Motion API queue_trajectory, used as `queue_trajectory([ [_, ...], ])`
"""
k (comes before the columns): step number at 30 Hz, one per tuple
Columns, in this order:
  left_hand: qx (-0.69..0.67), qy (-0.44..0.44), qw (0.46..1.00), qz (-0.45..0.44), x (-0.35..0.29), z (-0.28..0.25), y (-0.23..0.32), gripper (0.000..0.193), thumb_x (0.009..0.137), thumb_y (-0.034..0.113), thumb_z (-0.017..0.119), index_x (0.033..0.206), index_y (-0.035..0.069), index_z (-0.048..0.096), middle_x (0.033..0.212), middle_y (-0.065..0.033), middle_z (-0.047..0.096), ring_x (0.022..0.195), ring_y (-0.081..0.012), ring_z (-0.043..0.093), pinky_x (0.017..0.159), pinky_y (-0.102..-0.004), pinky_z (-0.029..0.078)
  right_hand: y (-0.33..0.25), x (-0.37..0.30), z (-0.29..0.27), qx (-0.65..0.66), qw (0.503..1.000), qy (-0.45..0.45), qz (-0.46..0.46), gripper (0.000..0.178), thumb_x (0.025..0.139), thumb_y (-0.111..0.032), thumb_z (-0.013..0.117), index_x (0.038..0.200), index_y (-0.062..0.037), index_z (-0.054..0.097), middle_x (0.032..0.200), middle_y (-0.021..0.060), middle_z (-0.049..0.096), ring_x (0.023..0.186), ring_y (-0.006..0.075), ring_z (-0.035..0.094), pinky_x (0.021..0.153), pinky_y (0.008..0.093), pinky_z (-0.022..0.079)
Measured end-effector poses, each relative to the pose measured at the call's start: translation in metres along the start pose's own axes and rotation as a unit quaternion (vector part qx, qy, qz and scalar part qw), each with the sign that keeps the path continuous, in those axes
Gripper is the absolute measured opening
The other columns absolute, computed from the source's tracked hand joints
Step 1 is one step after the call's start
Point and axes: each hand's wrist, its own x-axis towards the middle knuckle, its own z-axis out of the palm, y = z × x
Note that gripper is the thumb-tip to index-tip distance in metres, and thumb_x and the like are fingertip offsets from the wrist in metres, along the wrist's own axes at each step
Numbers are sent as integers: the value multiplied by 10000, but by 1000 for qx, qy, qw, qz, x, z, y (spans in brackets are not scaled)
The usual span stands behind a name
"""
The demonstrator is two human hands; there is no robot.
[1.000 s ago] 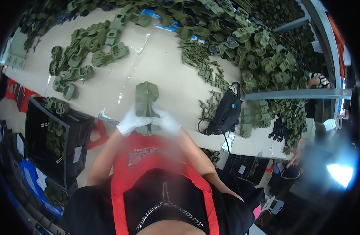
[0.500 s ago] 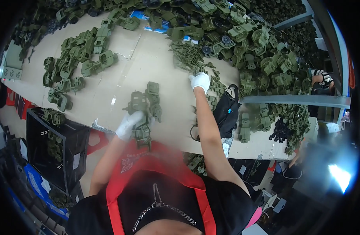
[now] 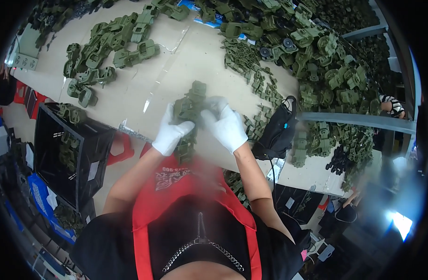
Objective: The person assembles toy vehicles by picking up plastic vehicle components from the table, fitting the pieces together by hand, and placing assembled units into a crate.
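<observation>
Hands are brought together over the near edge of the table [image 3: 195,60]: the left hand [image 3: 171,132] and the right hand [image 3: 225,125], both in white gloves, are closed on a stack of green plastic parts [image 3: 190,109] held between them above the tabletop. For the pieces to be joined well, the stack is best kept straight and squeezed evenly, so that none slips toward the black crate [image 3: 67,154] below.

olive-green plastic parts [image 3: 191,108]; white gloves on left hand [image 3: 171,133] and right hand [image 3: 227,125]; red apron [image 3: 176,186]; black crate [image 3: 67,154]; tan table [image 3: 200,60]; black bag [image 3: 277,130].
</observation>
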Motion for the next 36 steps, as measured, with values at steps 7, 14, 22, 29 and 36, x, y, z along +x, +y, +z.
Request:
queue_trajectory([
  [7, 73, 14, 994, 74, -23, 4, -10, 432, 779, -42, 581, 1169, 48, 421, 1049, -55, 537, 892, -129, 544, 758, -271, 484, -15, -26, 34, -111, 990, 80, 38, 217, 844, -217, 609, 973, -43, 592, 761, 175, 666, 695, 368, 655, 665, 438, 535],
  [14, 115, 10, 991, 69, -34, 8, -9, 433, 781, -7, 583, 1157, 36, 371, 986, -95, 519, 781, -140, 549, 638, -267, 495, -18, -25, 38, -24, 991, 91, 97, 137, 845, -201, 600, 885, -71, 581, 734, 168, 653, 682, 375, 650, 652, 466, 531],
  [22, 181, -1, 982, 52, -28, 12, -13, 482, 787, 9, 589, 1204, 40, 351, 969, -98, 517, 715, -152, 562, 601, -291, 515, -1, -23, 33, 29, 986, 57, 151, 231, 840, -207, 601, 996, -45, 655, 977, 185, 667, 877, 372, 648, 798, 416, 519],
  [29, 2, 30, 997, -75, -1, -27, -35, 431, 749, 0, 659, 1171, 35, 577, 992, -86, 651, 809, -188, 638, 720, -324, 546, 103, 57, -16, 116, 974, -65, 183, 420, 760, -381, 721, 959, -14, 670, 878, 179, 695, 762, 305, 678, 683, 394, 535],
  [36, -31, 22, 995, -92, -3, -36, -54, 408, 732, 16, 666, 1132, 46, 595, 1017, -102, 661, 806, -212, 648, 676, -347, 551, 233, 104, -31, -410, 849, 171, 287, 308, 761, -331, 660, 936, -82, 705, 1019, 147, 609, 970, 326, 589, 752, 426, 499],
])
